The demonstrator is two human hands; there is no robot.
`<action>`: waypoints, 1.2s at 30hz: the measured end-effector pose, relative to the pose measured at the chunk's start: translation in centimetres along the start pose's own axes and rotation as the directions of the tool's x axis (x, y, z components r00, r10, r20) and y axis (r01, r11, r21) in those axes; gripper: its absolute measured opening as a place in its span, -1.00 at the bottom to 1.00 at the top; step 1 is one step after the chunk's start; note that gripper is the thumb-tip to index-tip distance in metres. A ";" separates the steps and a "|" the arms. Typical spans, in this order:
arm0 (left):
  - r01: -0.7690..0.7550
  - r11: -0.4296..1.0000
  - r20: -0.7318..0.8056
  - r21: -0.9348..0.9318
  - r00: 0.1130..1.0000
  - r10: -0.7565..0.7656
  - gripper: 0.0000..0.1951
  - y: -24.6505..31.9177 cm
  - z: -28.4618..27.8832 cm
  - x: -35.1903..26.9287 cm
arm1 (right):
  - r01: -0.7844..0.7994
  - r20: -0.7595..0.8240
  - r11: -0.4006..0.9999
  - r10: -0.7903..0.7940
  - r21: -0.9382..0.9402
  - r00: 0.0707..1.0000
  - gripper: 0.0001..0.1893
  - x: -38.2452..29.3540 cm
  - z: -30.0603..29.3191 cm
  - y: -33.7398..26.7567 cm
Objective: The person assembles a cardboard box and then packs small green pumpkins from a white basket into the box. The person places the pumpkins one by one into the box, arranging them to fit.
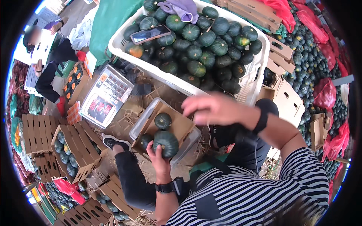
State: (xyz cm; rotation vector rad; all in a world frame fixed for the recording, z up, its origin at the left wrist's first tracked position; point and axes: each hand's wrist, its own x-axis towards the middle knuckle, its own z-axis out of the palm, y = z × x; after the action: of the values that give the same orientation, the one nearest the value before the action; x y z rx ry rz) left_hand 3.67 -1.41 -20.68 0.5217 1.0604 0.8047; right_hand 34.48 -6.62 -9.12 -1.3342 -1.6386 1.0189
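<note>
My left hand [159, 159] grips a large dark green kabocha squash [167, 143] by its near left side, over an open cardboard box [181, 118]. Two smaller green squashes, one farther back [163, 121] and one at the left [146, 140], lie inside that box. The box rests on a pale plastic platform [195, 137] between my legs. Blurred and with nothing in its fingers, my right hand [210, 108] hovers between the box and a white plastic crate [181, 83]. Many green squashes [208, 58] fill the crate.
A digital scale [106, 97] with a lit display stands left of the box. A phone [151, 34] and purple glove [181, 10] lie on the crated squashes. Cardboard cartons [76, 151] stack at the left. A person [53, 62] sits at the far left, holding a carton.
</note>
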 end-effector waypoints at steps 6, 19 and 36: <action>0.151 0.642 -0.346 0.752 0.919 0.190 -0.50 -4.6 -11.0 4.6 | -0.592 -0.114 0.738 0.591 -0.324 0.799 -0.34 2.2 -12.0 9.7; 0.002 0.488 -0.133 0.873 0.963 0.234 -0.55 -6.7 -14.1 8.0 | -0.754 -0.246 0.651 0.747 0.086 0.617 -0.47 5.5 -9.6 16.0; 0.008 -0.141 0.037 0.990 0.949 0.313 -0.31 -1.9 -10.0 10.6 | -0.327 -0.061 0.880 0.326 -0.345 0.943 -0.30 1.8 13.0 8.3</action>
State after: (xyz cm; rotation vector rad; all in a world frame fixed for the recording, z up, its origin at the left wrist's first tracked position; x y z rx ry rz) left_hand -2.11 5.82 -32.08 2.0411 1.7831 -0.0261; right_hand 25.28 -5.15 -21.56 -1.9016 -1.6832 0.9394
